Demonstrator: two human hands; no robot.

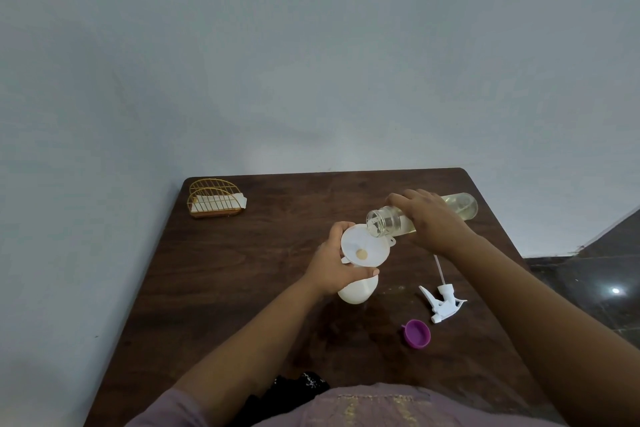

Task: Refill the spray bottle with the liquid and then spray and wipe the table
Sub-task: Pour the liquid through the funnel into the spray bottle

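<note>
- Spray bottle, white opaque plastic [356, 291], stood upright on the dark wood surface [242, 270], near centre, w/ a white plastic funnel [364, 246] seated in its neck.
- Left hand [334, 265] had its fingers curled round the bottle neck & funnel rim, steadying both. If that hold slackened, funnel could tip & liquid would run onto the surface.
- Right hand [429, 218] gripped a clear plastic refill bottle of pale yellow liquid [415, 215], fingers wrapped over its body; it lay almost horizontal, mouth just over the funnel's far edge.
- Risk: mouth sat near the rim, not the middle, so a fast tilt could send liquid past the funnel.
- Risk: opaque bottle hid the fill level; overfill likely if pour wasn't paced. Funnel hole looked small, so it could back up.
- White trigger sprayer head w/ dip tube [441, 302] & purple plastic cap [417, 333] lay just right of the bottle; a spill would probably reach them.
- Gold wire napkin holder [214, 199] at far left corner, well apart.
</note>
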